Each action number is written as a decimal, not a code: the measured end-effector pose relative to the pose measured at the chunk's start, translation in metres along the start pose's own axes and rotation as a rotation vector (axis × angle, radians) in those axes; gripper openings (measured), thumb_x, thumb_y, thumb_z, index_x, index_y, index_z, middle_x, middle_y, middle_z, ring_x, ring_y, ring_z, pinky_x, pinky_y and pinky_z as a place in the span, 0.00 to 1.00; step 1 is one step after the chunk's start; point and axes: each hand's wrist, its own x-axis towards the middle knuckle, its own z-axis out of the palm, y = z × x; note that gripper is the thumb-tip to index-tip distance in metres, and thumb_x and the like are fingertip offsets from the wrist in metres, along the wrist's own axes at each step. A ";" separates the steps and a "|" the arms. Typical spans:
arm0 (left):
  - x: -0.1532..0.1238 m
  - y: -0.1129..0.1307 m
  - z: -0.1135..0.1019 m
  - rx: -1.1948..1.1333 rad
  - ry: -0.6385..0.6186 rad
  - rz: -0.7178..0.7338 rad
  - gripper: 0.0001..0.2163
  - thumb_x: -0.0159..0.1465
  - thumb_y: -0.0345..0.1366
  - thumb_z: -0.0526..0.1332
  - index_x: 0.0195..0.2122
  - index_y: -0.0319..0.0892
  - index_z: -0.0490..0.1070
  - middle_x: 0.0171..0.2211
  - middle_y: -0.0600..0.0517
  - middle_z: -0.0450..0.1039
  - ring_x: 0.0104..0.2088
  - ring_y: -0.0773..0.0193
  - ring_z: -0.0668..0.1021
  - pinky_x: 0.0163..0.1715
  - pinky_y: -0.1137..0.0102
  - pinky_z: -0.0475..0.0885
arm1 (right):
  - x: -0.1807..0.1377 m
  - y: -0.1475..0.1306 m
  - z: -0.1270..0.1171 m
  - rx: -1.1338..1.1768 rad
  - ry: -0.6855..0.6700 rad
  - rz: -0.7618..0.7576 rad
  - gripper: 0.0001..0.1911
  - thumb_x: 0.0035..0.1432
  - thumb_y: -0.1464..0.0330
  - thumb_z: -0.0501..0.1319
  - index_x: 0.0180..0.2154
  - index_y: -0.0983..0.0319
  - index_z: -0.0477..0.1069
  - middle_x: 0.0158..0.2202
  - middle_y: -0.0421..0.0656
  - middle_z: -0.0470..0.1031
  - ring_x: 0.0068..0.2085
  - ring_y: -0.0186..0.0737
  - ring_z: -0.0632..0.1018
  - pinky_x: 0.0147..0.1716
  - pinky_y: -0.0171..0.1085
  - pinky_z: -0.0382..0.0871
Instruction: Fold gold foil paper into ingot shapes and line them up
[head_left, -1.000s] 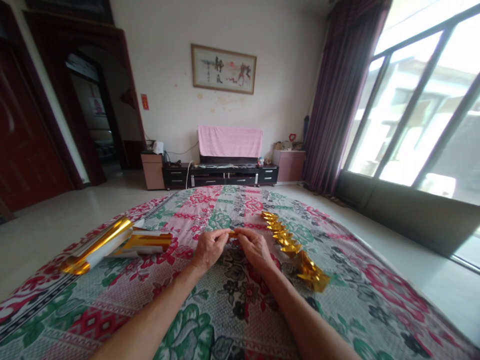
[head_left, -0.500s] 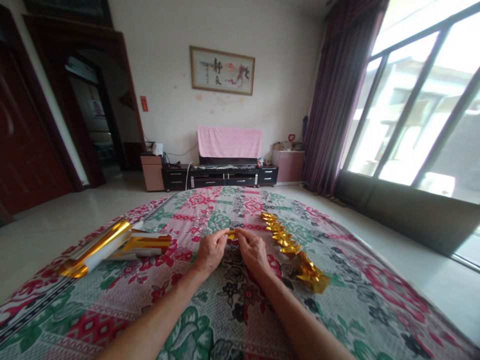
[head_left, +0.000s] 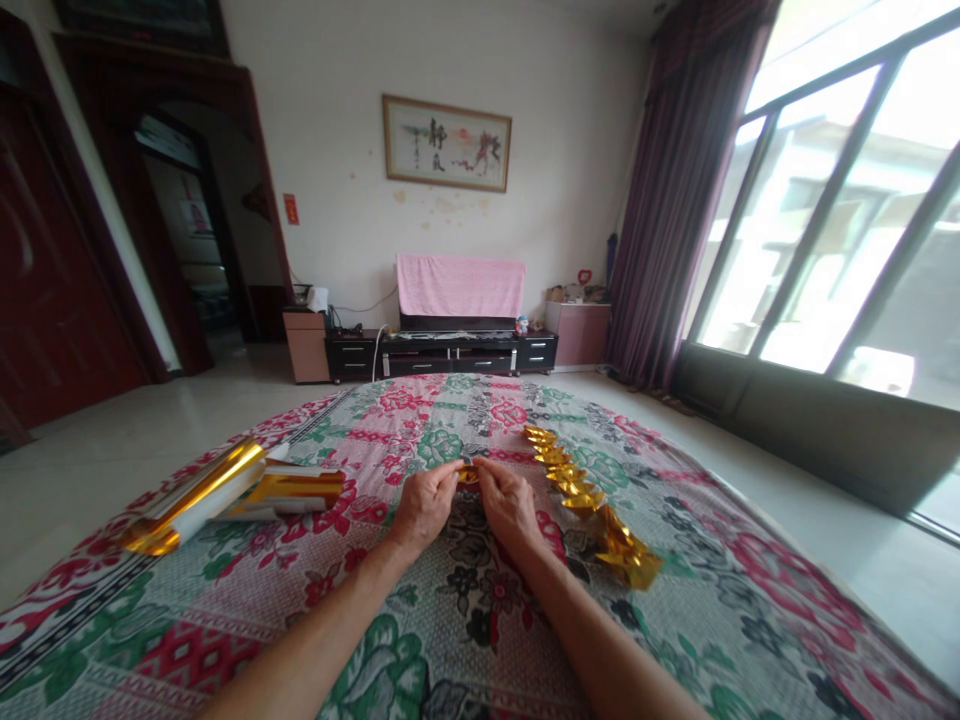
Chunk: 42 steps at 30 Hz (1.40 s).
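Observation:
My left hand (head_left: 424,503) and my right hand (head_left: 510,503) meet over the floral cloth (head_left: 465,600), fingertips pinched on a small piece of gold foil paper (head_left: 468,474) between them. Most of that piece is hidden by my fingers. To the right of my right hand runs a row of several folded gold foil pieces (head_left: 581,495), laid from far to near. To the left of my left hand lies a stack of gold foil sheets (head_left: 232,490), partly curled.
The cloth-covered surface fills the lower view and drops off to a tiled floor on both sides. Beyond it stand a low dark TV cabinet (head_left: 450,350) with a pink towel (head_left: 460,283), a framed picture, dark curtains and large windows at right.
My hands have drawn slightly closer together on the foil piece, so less of it shows. The row and the stack have not moved.

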 end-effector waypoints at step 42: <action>0.003 -0.002 -0.002 -0.063 0.070 -0.068 0.16 0.60 0.37 0.51 0.42 0.39 0.74 0.39 0.48 0.77 0.41 0.63 0.77 0.45 0.70 0.69 | -0.003 0.000 0.003 -0.017 -0.044 -0.064 0.17 0.56 0.66 0.50 0.39 0.59 0.76 0.29 0.40 0.79 0.29 0.37 0.77 0.30 0.30 0.65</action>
